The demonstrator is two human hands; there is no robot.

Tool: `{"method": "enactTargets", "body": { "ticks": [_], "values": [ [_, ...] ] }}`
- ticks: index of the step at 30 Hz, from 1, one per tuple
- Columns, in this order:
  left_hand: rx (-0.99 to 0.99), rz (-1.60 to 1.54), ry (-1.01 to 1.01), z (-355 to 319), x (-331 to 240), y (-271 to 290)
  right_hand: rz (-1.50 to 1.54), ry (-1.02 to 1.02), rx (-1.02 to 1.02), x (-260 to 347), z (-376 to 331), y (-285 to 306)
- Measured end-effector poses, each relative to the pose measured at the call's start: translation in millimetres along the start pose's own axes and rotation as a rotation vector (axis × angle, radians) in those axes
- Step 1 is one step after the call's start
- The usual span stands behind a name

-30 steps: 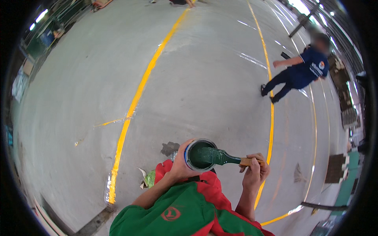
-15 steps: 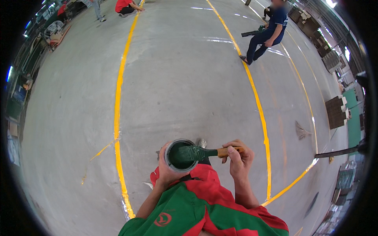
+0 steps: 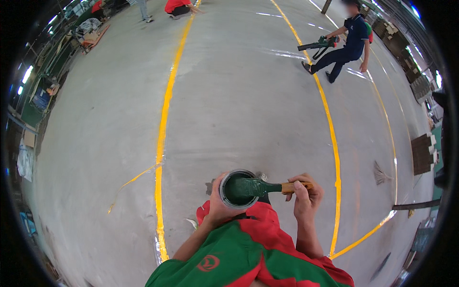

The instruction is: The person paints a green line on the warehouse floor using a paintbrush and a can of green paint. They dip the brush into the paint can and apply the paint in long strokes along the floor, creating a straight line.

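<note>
A grey concrete floor (image 3: 248, 119) bears long yellow stripes (image 3: 164, 119), a thinner yellow strip (image 3: 136, 179) branching left from one. Toward the right lies a splayed bristle bundle (image 3: 381, 174).

Left hand (image 3: 220, 204) is gripping open can (image 3: 229, 179) of dark green paint (image 3: 234, 196) | right hand (image 3: 307, 193) is holding brush (image 3: 267, 187) by its wooden handle (image 3: 289, 188), head over can mouth | co-worker (image 3: 353, 40) in dark blue is carrying green-and-black blower (image 3: 323, 43) | person in red (image 3: 176, 6) is crouching beside yellow floor line (image 3: 165, 107)
</note>
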State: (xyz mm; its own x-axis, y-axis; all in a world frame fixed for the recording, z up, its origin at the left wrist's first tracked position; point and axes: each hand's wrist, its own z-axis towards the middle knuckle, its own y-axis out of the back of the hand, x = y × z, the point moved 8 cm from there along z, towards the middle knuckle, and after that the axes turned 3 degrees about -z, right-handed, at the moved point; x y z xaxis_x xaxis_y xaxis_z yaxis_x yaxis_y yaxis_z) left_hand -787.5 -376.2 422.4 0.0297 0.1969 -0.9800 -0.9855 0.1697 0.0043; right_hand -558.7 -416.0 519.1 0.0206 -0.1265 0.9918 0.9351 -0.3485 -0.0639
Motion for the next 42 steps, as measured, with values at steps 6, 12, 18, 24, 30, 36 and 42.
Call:
{"method": "enactTargets", "body": {
  "ticks": [6,12,18,24,30,36,42],
  "values": [
    [-0.001,0.024,0.0,-1,-5,0,-0.001,0.015,0.014,3,3,-6],
    [0.077,0.172,-0.031,-2,-7,-5,-0.034,0.005,0.038,7,2,-9],
    [0.096,0.195,-0.114,5,10,-27,-0.032,-0.028,0.012,-2,6,13],
    [0.222,0.107,-0.013,33,31,-98,-0.072,-0.002,-0.119,-6,30,77],
    [0.374,-0.038,-0.096,88,52,-218,-0.061,0.045,-0.303,-14,77,205],
    [0.428,-0.101,-0.218,155,55,-388,-0.182,0.05,-0.336,-5,154,355],
    [0.6,0.03,-0.143,222,31,-576,-0.382,0.113,-0.401,42,228,498]
  ]
}}
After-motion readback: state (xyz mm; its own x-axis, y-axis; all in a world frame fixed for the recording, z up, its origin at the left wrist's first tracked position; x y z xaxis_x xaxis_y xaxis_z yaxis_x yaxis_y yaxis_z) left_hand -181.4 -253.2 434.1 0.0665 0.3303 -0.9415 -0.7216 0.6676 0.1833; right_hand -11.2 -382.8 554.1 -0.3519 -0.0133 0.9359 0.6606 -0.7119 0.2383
